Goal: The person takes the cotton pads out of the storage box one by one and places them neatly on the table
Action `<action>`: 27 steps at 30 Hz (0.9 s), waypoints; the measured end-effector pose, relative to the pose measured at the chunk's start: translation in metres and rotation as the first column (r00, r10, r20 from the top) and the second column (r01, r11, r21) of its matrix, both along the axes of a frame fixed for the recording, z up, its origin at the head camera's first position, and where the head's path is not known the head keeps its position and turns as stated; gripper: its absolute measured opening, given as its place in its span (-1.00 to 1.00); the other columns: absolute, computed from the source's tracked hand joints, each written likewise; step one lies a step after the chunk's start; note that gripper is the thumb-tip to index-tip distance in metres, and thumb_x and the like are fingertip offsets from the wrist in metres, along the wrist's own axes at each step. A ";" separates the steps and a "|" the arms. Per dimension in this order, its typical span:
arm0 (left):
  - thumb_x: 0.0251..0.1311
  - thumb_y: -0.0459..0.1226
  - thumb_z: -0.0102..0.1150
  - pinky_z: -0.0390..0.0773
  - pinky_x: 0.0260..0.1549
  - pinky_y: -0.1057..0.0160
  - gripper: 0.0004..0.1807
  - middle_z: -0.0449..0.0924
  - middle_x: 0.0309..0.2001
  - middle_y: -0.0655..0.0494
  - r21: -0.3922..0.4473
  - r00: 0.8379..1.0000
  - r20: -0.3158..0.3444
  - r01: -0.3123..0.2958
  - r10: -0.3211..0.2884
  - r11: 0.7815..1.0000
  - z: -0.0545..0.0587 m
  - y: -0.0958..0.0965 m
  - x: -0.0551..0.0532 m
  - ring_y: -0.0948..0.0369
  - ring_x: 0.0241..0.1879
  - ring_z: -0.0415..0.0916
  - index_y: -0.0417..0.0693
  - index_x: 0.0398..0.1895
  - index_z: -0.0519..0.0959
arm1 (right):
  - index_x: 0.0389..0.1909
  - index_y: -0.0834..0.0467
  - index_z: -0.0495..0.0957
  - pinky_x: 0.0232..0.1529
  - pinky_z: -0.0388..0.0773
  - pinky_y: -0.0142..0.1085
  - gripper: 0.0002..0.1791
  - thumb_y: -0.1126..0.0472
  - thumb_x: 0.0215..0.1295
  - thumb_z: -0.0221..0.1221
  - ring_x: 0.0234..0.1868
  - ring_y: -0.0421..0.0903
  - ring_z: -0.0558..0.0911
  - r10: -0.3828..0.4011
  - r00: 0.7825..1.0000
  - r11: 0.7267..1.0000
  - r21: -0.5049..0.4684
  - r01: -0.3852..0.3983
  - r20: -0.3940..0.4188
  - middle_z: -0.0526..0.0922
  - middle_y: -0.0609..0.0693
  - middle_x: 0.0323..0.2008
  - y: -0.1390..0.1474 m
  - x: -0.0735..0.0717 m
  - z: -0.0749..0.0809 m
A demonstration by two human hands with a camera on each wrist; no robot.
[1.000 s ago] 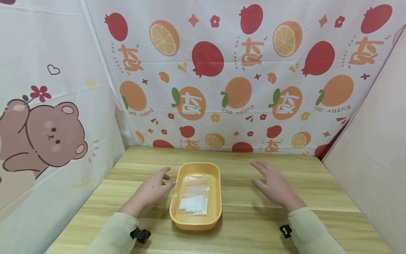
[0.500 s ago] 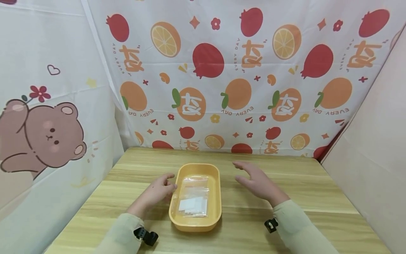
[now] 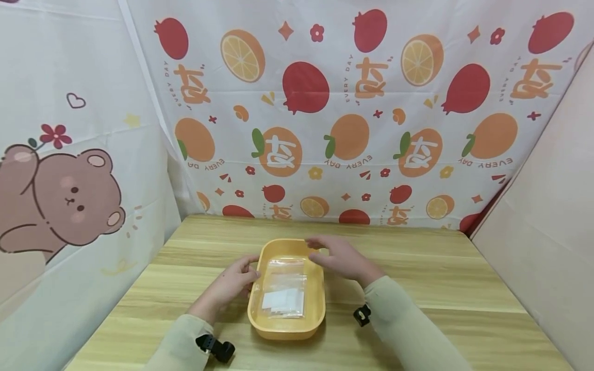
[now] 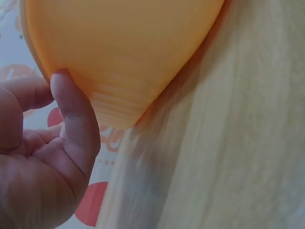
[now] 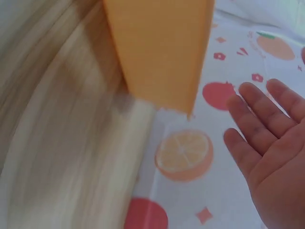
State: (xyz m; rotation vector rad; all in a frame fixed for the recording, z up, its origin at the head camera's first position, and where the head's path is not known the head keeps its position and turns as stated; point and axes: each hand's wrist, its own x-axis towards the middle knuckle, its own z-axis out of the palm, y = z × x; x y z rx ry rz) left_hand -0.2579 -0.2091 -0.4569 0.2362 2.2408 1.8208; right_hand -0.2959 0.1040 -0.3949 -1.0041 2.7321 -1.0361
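Note:
A yellow plastic tray with rounded corners stands on the table. Inside it lie clear zip bags, overlapping, with white pieces that look like cards or paper. My left hand is at the tray's left side, and in the left wrist view its thumb and a finger pinch the rim. My right hand hovers over the tray's far right corner, holding nothing. In the right wrist view its fingers are extended, apart from the tray's outer wall.
The wood-grain table extends on both sides of the tray. A fruit-print cloth hangs behind it, a bear-print cloth at the left, and a plain pale cloth at the right. Each wrist wears a black camera strap.
My right hand has moved left, from over the bare table to the tray's far right corner. The left hand has closed in on the left rim. The tray has stayed in place.

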 end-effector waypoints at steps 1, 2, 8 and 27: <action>0.45 -0.33 0.04 0.61 -0.46 0.17 -0.34 0.47 -0.14 -0.24 0.005 1.000 0.000 0.003 -0.003 1.000 0.000 0.000 0.000 0.08 -0.38 0.55 -0.23 0.55 0.11 | 0.42 0.02 0.42 0.30 0.40 -0.03 -0.42 -0.12 0.48 0.11 0.27 -0.13 0.50 0.015 1.000 1.000 0.002 -0.015 0.016 0.58 -0.06 0.26 -0.006 -0.003 -0.001; 0.46 -0.33 0.04 0.61 -0.46 0.17 -0.34 0.47 -0.14 -0.24 0.011 1.000 0.004 0.006 -0.006 1.000 -0.001 -0.001 -0.001 0.07 -0.37 0.56 -0.24 0.54 0.11 | 0.41 0.05 0.43 0.28 0.42 -0.04 -0.42 -0.10 0.47 0.13 0.25 -0.13 0.52 0.030 0.999 1.000 0.001 -0.030 0.030 0.59 -0.04 0.24 -0.011 -0.005 -0.003; 0.47 -0.34 0.02 0.62 -0.44 0.16 -0.35 0.48 -0.13 -0.22 0.050 1.000 0.020 0.006 -0.007 0.999 -0.002 -0.001 -0.001 0.05 -0.32 0.58 -0.24 0.55 0.09 | 0.35 0.10 0.48 0.20 0.50 -0.17 -0.46 0.01 0.42 0.23 0.14 -0.17 0.59 0.036 0.997 0.997 0.069 -0.041 0.071 0.65 -0.04 0.12 -0.042 -0.022 -0.014; 0.49 -0.32 0.01 0.65 -0.37 0.10 -0.35 0.47 -0.06 -0.28 0.071 1.000 0.008 0.005 -0.006 0.997 -0.004 -0.003 0.003 -0.02 -0.22 0.62 -0.25 0.55 0.08 | 0.45 0.00 0.37 0.20 0.47 -0.24 -0.27 0.04 0.27 0.35 0.03 -0.20 0.58 0.067 0.996 0.872 0.488 -0.034 -0.050 0.64 -0.13 0.00 -0.083 -0.032 -0.039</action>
